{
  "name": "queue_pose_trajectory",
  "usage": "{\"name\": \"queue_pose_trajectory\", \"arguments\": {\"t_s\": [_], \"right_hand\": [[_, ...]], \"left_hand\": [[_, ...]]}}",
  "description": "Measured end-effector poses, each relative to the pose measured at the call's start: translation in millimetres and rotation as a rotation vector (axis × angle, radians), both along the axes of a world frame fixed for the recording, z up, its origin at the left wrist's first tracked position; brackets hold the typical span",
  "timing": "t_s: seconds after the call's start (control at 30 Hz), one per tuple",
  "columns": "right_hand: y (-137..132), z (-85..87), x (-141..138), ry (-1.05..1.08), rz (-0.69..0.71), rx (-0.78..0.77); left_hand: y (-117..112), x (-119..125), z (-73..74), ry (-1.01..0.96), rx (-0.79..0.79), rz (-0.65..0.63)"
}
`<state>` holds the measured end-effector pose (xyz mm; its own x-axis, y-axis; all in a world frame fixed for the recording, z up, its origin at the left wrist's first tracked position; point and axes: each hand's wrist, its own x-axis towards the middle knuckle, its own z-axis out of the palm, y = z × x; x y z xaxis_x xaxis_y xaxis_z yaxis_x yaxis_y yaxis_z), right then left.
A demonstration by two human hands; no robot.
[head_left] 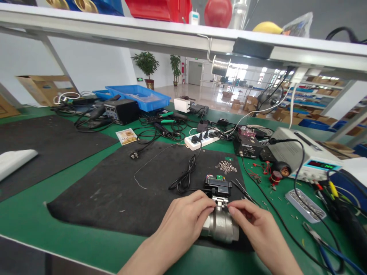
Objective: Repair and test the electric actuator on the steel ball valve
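Left grip (186, 214) and right grip (256, 222): fingertips close together at opposite sides of the bracket (220, 200); clamping cannot be determined. The metal valve (225, 226) lies between both grips, the actuator (219, 187) just beyond. Probably heavy, rigid, smooth: support the valve body, never the cable (197, 190).

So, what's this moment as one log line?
left hand: at bracket, left side | right hand: at bracket, right side | bracket: between valve and black box | valve: on black mat
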<state>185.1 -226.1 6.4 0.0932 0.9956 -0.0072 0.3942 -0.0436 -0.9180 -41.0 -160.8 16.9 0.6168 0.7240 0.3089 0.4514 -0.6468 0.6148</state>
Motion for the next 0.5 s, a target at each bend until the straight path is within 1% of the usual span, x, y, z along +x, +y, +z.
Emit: {"name": "queue_pose_trajectory", "arguments": {"t_s": [0.1,0.2,0.33,0.5], "right_hand": [[2,-12.0,0,-0.036,-0.003,-0.044],[6,-18.7,1,-0.068,-0.014,-0.054],[10,-19.6,1,-0.068,-0.041,-0.063],[13,-20.5,0,0.004,-0.081,-0.091]], "left_hand": [[7,4,3.5,0.087,0.061,-0.036],[12,7,6.1,0.159,0.127,-0.049],[16,6,8.9,0.227,0.212,-0.076],[22,2,14.8,0.360,0.349,-0.157]]}}
